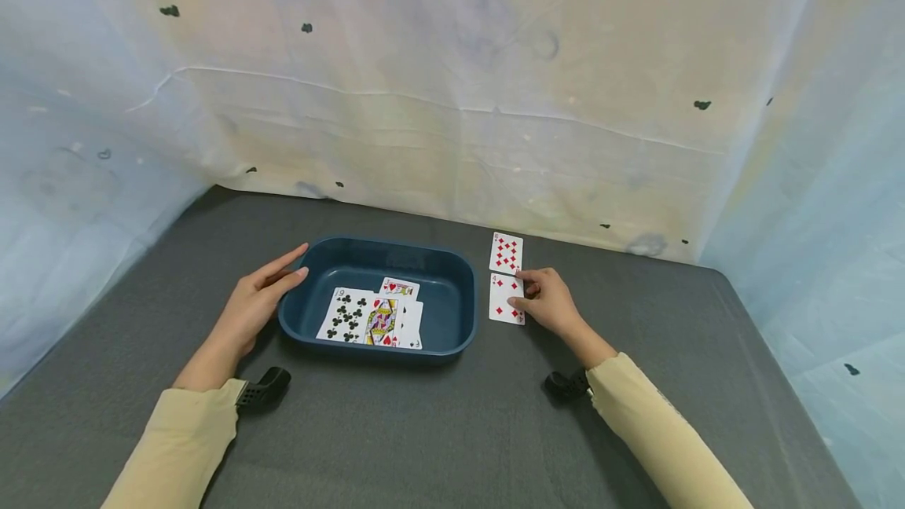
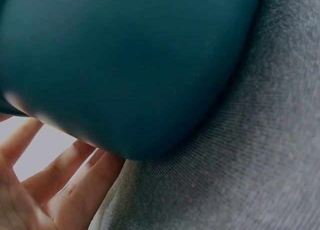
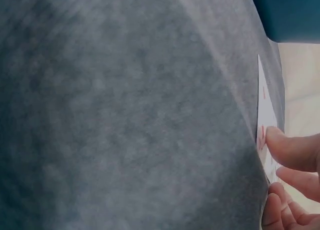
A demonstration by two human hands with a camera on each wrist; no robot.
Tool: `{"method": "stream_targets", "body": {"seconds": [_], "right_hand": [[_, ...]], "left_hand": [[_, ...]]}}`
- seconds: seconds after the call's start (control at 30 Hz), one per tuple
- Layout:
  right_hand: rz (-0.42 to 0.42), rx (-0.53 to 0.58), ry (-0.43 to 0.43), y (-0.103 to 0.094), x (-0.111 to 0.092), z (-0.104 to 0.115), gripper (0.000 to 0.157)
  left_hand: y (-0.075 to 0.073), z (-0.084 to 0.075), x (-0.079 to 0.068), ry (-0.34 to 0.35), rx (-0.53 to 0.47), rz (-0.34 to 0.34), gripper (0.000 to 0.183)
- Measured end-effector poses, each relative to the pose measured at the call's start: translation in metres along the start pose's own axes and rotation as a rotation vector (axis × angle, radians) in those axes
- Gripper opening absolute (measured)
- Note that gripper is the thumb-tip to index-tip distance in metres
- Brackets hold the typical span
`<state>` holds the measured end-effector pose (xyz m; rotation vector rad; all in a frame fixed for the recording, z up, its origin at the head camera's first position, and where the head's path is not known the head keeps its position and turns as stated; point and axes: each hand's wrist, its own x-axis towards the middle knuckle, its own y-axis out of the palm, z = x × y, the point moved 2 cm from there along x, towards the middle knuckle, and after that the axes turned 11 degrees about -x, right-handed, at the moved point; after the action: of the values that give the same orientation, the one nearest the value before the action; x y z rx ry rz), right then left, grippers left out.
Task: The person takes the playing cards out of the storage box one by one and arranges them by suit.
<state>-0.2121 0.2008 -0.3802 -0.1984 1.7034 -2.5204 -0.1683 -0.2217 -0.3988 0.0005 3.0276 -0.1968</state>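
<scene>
My left hand (image 1: pixel 256 301) is at the left end of a dark blue tray (image 1: pixel 463 281), thumb over the rim and fingers against the outer wall (image 2: pixel 125 74). Inside the tray lie overlapping face-up playing cards, among them a nine of clubs (image 1: pixel 346 314), a queen of hearts (image 1: pixel 382 320) and a partly covered hearts face card (image 1: pixel 399 287). To the right of the tray, my right hand (image 1: pixel 553 303) pinches the right edge of a diamonds playing card (image 1: pixel 500 298), thumb on its face (image 3: pixel 262 107). Just beyond it lies another diamonds card (image 1: pixel 507 252) with several pips.
A dark grey cloth (image 1: pixel 396 430) covers the table. Pale patterned sheets (image 1: pixel 459 77) hang behind and at both sides, close to the table's back edge. Black straps (image 1: pixel 265 387) are around both wrists.
</scene>
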Motion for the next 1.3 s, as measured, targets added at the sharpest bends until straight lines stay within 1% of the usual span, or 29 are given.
{"method": "stream_targets", "body": {"seconds": [0.13,0.23,0.3,0.5,0.57,0.63,0.7,0.8,0.9,1.0,1.1,1.17,1.3], "right_hand": [[-0.031,0.003,0.013,-0.002,0.001,0.008,0.047],[-0.063,0.039,0.021,-0.006,0.000,0.024,0.045],[-0.083,0.087,0.010,-0.009,0.000,0.038,0.043],[-0.122,0.283,-0.037,-0.011,-0.001,0.085,0.037],[-0.134,0.324,-0.053,-0.010,-0.001,0.098,0.034],[-0.129,0.353,-0.069,-0.008,0.001,0.109,0.032],[-0.098,0.365,-0.087,-0.005,0.002,0.119,0.031],[-0.008,0.358,-0.113,0.002,0.004,0.132,0.033],[0.110,0.298,-0.155,0.012,0.006,0.143,0.038],[0.236,0.228,-0.192,0.024,0.006,0.151,0.046],[0.332,0.180,-0.204,0.034,0.006,0.157,0.056],[0.365,0.152,-0.203,0.039,0.005,0.159,0.062],[0.377,0.034,-0.220,0.045,0.002,0.163,0.075]], "left_hand": [[-0.001,-0.001,0.000,0.006,0.008,-0.002,0.060],[-0.001,-0.001,0.000,0.002,0.000,0.001,0.060],[-0.001,-0.001,0.000,0.000,-0.006,0.000,0.060],[-0.001,0.001,0.000,0.009,0.005,-0.012,0.059],[-0.001,0.002,0.000,0.010,0.003,-0.010,0.059],[-0.001,0.002,0.000,0.008,-0.003,-0.007,0.059],[-0.001,0.001,-0.001,0.005,-0.005,-0.008,0.060],[0.000,0.000,-0.001,0.007,-0.002,-0.009,0.060],[0.000,0.000,-0.001,0.014,0.009,-0.015,0.060],[0.000,0.001,0.000,0.019,0.012,-0.017,0.060],[0.000,0.001,0.000,0.015,0.008,-0.020,0.060],[0.000,0.002,0.001,0.014,0.002,-0.019,0.059],[-0.001,0.002,0.001,0.013,-0.007,-0.018,0.058]]}}
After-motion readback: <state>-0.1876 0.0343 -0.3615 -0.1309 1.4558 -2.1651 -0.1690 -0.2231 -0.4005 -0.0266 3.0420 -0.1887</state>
